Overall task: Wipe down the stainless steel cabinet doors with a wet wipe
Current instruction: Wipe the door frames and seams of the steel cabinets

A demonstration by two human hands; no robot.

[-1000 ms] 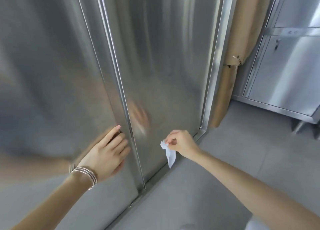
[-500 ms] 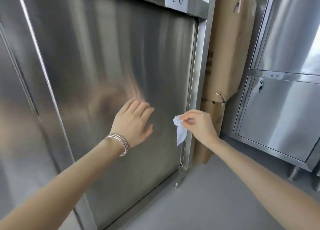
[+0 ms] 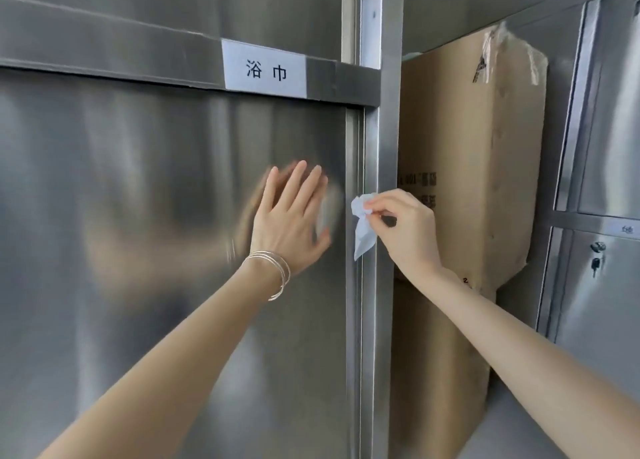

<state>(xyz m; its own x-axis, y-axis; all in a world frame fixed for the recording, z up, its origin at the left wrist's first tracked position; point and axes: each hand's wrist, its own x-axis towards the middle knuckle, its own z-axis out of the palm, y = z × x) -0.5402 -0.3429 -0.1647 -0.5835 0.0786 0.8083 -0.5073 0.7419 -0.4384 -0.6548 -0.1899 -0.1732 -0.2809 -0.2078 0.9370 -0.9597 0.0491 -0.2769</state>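
A large stainless steel cabinet door (image 3: 138, 216) fills the left and middle of the head view. My left hand (image 3: 291, 223), with thin bangles on the wrist, lies flat against the door near its right edge, fingers spread. My right hand (image 3: 405, 230) pinches a crumpled white wet wipe (image 3: 362, 230) between thumb and fingers. The wipe hangs against the door's right edge, at the vertical steel frame post (image 3: 381, 285).
A white label with black characters (image 3: 265, 69) sits on the steel rail above the door. Two stacked cardboard boxes (image 3: 471, 168) stand right of the frame. Further right is another steel cabinet (image 3: 602, 285) with a key in its lock (image 3: 596, 261). Grey floor shows at the bottom right.
Both hands have risen from near the floor to mid-door height. My left hand left the centre seam between doors and now presses flat near the right edge. The wipe stayed in my right hand.
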